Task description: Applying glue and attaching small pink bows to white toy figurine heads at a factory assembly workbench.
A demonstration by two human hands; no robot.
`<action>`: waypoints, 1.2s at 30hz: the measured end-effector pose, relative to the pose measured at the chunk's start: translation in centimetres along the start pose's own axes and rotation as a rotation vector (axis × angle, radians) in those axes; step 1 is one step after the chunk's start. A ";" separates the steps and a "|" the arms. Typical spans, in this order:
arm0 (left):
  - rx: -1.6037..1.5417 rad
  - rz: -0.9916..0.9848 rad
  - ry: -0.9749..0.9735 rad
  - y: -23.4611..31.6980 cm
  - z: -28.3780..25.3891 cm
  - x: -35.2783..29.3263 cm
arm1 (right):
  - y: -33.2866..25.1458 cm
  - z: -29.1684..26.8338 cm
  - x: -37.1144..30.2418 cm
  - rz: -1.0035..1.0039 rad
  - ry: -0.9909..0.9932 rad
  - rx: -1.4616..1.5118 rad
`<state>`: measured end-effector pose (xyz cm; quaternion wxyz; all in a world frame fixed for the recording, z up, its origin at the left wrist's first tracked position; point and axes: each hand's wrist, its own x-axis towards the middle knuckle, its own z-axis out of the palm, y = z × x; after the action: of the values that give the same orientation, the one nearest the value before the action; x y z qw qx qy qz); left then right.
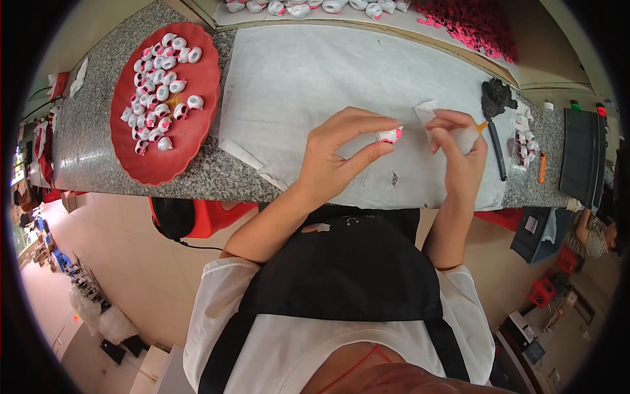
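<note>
My left hand point(338, 154) pinches a small white piece with pink parts point(389, 135) between thumb and fingertips, just above the white sheet point(295, 85). To its right, my right hand point(459, 148) is wrapped round a whitish squeeze bottle point(464, 139) with a yellow nozzle point(482, 126). That nozzle points up and to the right, away from the piece. Fingers hide part of the bottle. On the left, a red scalloped tray point(121, 125) carries many similar white-and-pink pieces point(162, 92), loosely spread.
More white pieces point(298, 10) and a heap of pink parts point(466, 29) lie on the shelf at the back. At right are a black crumpled item point(497, 97), a dark stick-like tool point(497, 151), an orange tool point(542, 167) and a dark bin point(583, 157).
</note>
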<state>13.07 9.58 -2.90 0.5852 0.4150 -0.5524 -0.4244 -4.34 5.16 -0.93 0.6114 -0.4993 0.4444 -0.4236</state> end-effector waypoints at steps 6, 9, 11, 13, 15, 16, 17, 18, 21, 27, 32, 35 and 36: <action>0.121 0.107 0.127 0.0 0.5 0.1 | 1.6 -1.3 0.6 -0.348 0.158 -1.074; 0.181 0.127 0.114 0.0 0.3 0.1 | 1.1 -1.1 0.5 -0.245 0.168 -0.849; 0.186 0.106 0.083 -0.2 0.4 -0.1 | 0.4 -0.4 0.0 -0.198 0.173 -0.629; 0.210 0.110 0.081 -0.1 0.4 0.1 | -0.3 1.4 -0.9 -0.386 0.105 -0.372; 0.229 0.114 0.073 -0.2 0.3 0.0 | -0.3 2.8 -1.2 -0.475 0.037 -0.413; 0.211 0.098 0.083 -0.3 0.4 -0.1 | -0.4 3.2 -1.2 -0.567 -0.038 -0.457; 0.192 0.082 0.093 -0.4 0.4 -0.1 | 0.0 3.3 -0.9 -0.607 -0.051 -0.479; 0.192 0.082 0.092 -0.4 0.4 0.0 | 0.0 3.2 -0.9 -0.606 -0.049 -0.479; 0.189 0.040 0.060 -0.5 0.4 -0.1 | -0.3 2.5 -0.8 -0.602 -0.148 -0.537; 0.002 -0.055 0.035 -0.6 0.1 -0.3 | -1.3 0.6 -0.5 -0.599 -0.148 -0.542; -0.555 -0.322 -0.049 -0.1 -0.6 0.0 | -1.0 -2.4 -0.1 -0.589 0.304 -0.877; -0.651 -0.368 -0.051 -0.7 -0.5 0.0 | -0.8 -0.3 -1.2 -0.394 0.176 -0.514; -0.652 -0.367 -0.055 -0.6 -0.4 0.0 | -0.8 0.7 -1.6 -0.227 0.051 -0.240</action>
<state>13.48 9.42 -3.49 0.5858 0.2876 -0.3203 -0.6867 -4.12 6.71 0.11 0.4842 -0.6050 0.4477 -0.4463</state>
